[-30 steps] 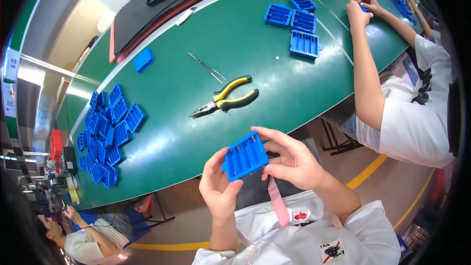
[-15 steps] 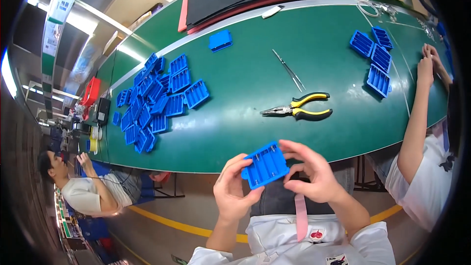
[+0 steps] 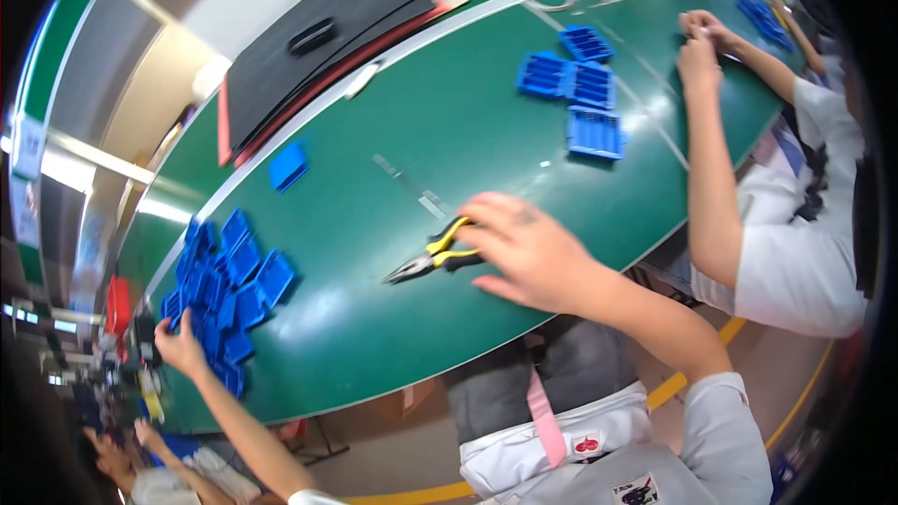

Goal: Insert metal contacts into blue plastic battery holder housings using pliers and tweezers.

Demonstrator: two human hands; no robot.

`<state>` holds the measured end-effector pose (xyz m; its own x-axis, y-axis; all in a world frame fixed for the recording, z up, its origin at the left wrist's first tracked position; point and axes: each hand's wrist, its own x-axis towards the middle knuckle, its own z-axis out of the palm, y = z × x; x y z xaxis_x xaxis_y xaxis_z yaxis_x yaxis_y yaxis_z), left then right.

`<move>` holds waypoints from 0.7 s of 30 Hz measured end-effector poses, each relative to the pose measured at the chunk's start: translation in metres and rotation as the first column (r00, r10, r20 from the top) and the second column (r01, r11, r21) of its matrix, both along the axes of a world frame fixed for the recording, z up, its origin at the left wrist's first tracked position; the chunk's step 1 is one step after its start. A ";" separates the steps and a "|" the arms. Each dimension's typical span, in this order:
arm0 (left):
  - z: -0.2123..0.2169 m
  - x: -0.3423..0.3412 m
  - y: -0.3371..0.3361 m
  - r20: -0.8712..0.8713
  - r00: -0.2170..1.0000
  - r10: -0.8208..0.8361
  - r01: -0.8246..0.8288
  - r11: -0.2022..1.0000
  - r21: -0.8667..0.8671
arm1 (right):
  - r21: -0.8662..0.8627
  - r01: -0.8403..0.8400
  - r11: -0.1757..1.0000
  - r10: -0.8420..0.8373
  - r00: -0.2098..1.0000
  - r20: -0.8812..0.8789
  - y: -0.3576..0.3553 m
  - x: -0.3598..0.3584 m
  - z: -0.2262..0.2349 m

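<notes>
My right hand (image 3: 528,257) hovers palm down over the green table (image 3: 393,112), fingers spread. Its fingertips reach the yellow-and-black handles of a pair of pliers (image 3: 426,262), whose jaws point left. My left hand (image 3: 178,348) is stretched far to the left, at the near edge of a pile of several blue plastic trays (image 3: 229,276). Its fingers are apart and touch the pile. I see nothing gripped in either hand.
A lone blue tray (image 3: 288,166) lies mid-table, and more blue trays (image 3: 580,84) sit at the far right. Black mats (image 3: 318,37) lie at the back. A person in a white shirt (image 3: 795,262) works at the right. Another person (image 3: 117,454) sits lower left.
Both hands held one blue tray in front of my chest; now it is out of them. My left hand has reached to the pile, my right hand to the pliers.
</notes>
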<state>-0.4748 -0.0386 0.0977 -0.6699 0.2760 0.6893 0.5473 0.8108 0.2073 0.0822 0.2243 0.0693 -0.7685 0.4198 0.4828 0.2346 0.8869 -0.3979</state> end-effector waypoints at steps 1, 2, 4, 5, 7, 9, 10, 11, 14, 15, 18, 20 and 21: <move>-0.008 -0.019 -0.001 -0.055 0.998 -0.036 0.034 0.999 -0.028 | 0.073 -0.021 0.997 0.019 0.999 0.028 0.002 -0.007 -0.003; -0.006 -0.042 -0.014 -0.010 0.998 -0.069 0.069 0.997 -0.046 | 0.113 -0.067 0.991 0.067 0.998 0.000 0.005 -0.018 -0.007; -0.014 -0.043 0.002 0.078 0.996 -0.034 0.046 0.986 -0.158 | 0.170 -0.111 0.979 0.108 0.994 0.026 0.011 -0.026 -0.011; -0.014 -0.040 0.005 0.147 0.989 -0.031 0.057 0.983 -0.172 | 0.183 -0.136 0.974 0.128 0.990 0.054 0.015 -0.031 -0.015; -0.017 -0.043 0.011 0.071 0.997 0.006 0.014 0.960 -0.280 | 0.289 -0.087 0.953 0.079 0.996 0.041 0.018 -0.035 -0.025; -0.006 0.000 0.046 -0.019 1.000 -0.022 0.015 0.951 -0.309 | 0.362 -0.080 0.929 0.058 0.996 0.071 0.023 -0.030 -0.029; 0.017 0.009 0.038 -0.123 0.988 -0.094 0.058 0.961 -0.269 | 0.395 -0.092 0.914 0.071 0.995 0.068 0.017 -0.031 -0.017; 0.030 0.025 0.051 -0.092 0.972 -0.217 0.190 0.952 -0.241 | 0.394 -0.084 0.915 0.064 0.996 0.063 0.017 -0.030 -0.016; 0.055 0.133 0.118 0.072 0.784 -0.617 0.621 0.779 -0.085 | 0.324 -0.056 0.944 0.034 0.997 0.071 0.010 -0.021 -0.010; 0.060 0.178 0.143 0.157 0.712 -0.684 0.700 0.711 -0.075 | 0.157 -0.054 0.986 0.056 0.998 -0.009 0.003 -0.012 -0.008; 0.056 0.294 0.212 0.279 0.378 -0.883 0.926 0.368 -0.088 | -0.431 -0.128 0.893 0.032 0.975 -0.222 -0.019 0.043 0.003; 0.045 0.355 0.249 0.365 0.115 -0.924 0.993 0.097 -0.068 | -0.642 -0.187 0.743 -0.048 0.942 -0.331 -0.033 0.081 0.007; 0.036 0.376 0.263 0.391 0.035 -0.920 0.999 0.018 -0.048 | -0.690 -0.250 0.680 -0.046 0.924 -0.380 -0.042 0.093 0.004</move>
<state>-0.0984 0.2243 0.1337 0.2778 0.8913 0.3584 0.8369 -0.4077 0.3652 0.1757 0.1824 0.0728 -0.6750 0.6739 0.3003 -0.1205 0.3009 -0.9460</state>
